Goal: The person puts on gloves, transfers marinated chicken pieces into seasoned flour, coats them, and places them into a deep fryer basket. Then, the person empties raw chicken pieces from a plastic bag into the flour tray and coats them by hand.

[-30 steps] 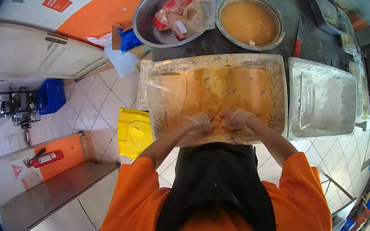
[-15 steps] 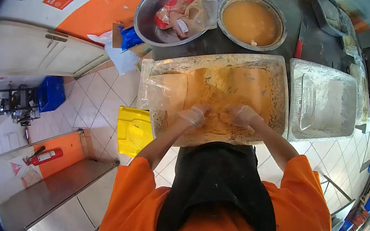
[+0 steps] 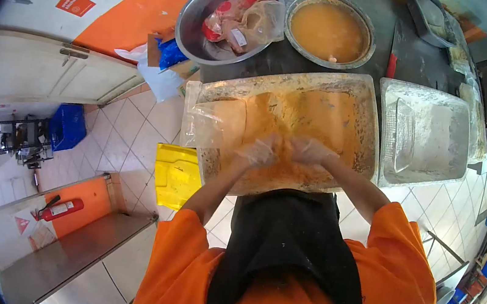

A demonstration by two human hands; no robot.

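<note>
Within the pale rectangular tub that is presumably confining loose orange powder, the clear-gloved left hand and right hand are nearly meeting. Blur is hiding finger spread and any grip.

At the far left corner of the table, a steel bowl holds a red-and-clear bag. Just right of it, toward the far edge, stands a basin of orange liquid. A grey pan sits at the far right corner. Toward the near right corner lies a white tray, a wire basket along its left wall. Off the table's left edge, a blue bag shows in a carton.

A yellow plastic piece and a blue crate are lower down, left. A red extinguisher is above a steel counter; a white door stands beneath a red sign.
</note>
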